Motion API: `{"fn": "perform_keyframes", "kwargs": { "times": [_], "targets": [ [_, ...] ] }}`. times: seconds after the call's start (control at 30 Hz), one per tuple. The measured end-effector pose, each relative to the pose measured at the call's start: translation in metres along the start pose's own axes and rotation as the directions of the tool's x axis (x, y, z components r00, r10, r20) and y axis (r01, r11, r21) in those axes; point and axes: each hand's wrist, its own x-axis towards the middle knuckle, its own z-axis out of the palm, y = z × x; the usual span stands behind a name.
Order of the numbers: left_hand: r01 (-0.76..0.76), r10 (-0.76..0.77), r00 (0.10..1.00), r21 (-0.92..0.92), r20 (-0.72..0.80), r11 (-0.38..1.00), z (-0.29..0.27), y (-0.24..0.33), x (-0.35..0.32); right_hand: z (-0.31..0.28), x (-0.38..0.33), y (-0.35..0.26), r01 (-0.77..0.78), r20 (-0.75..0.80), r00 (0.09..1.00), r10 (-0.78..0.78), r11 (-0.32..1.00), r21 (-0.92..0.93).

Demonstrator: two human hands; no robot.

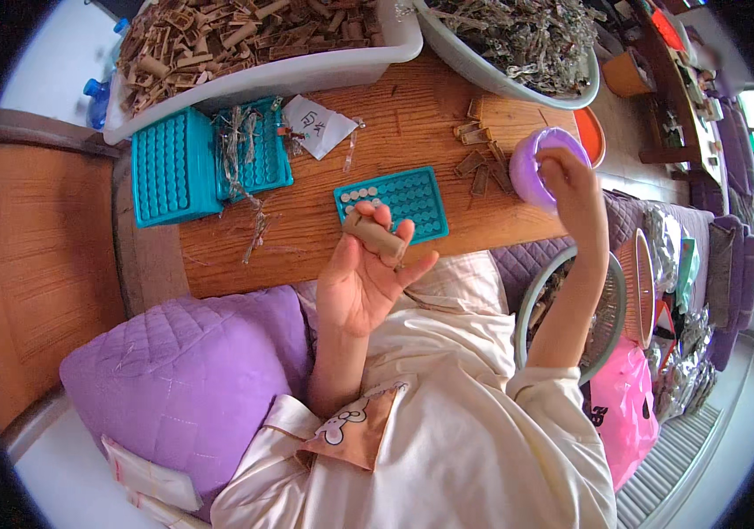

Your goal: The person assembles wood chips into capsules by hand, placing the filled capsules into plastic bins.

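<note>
My left hand (pixel 358 286) is raised palm up over the table's near edge. Its thumb and fingers close round a tan plastic piece (pixel 375 236) with a rounded, tube-like body. Just beyond it lies a shallow teal tray (pixel 425 187) with rows of round pockets, several of which hold small white discs (pixel 361 194). Out to the right, my right hand (pixel 575 189) dips over the rim of a purple bowl (pixel 522 166). Its fingers are bent and pinched together inside; whatever they hold is too small or hidden to make out.
Left of the tray stand stacked teal trays (pixel 174 167) with wire bundles (pixel 238 145) on one. Behind are a white bin (pixel 262 84) of tan parts and a basin (pixel 518 84) of wired pieces. Loose tan pieces (pixel 480 167) lie beside the bowl; a basket (pixel 611 326) is below my right arm.
</note>
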Motion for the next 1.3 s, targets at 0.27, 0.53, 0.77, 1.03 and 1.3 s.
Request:
{"fn": "perform_keyframes", "kwargs": {
  "times": [0.27,0.53,0.77,1.03,1.3],
  "targets": [
    [0.087,-0.09,0.996,-0.453,0.015,0.888,-0.003,0.006,0.003,0.019,0.048,0.087,0.174,0.185,0.977,-0.103,0.886,-0.429],
    [0.118,-0.144,0.989,-0.441,-0.026,0.89,-0.005,0.006,0.003,0.004,0.037,0.067,0.174,0.173,0.978,-0.113,0.903,-0.393],
    [0.133,-0.192,0.975,-0.391,-0.115,0.911,-0.002,-0.001,0.003,-0.026,0.016,0.057,0.022,0.06,0.998,-0.032,0.987,0.16],
    [0.101,-0.14,0.969,-0.189,-0.203,0.977,0.005,-0.007,0.006,-0.035,0.01,0.047,-0.089,0.093,0.993,0.069,0.971,0.222],
    [0.174,-0.211,0.968,-0.238,-0.138,0.955,-0.006,-0.008,0.003,-0.032,0.007,0.041,-0.005,-0.067,0.998,0.017,0.982,0.188]
  ]
}}
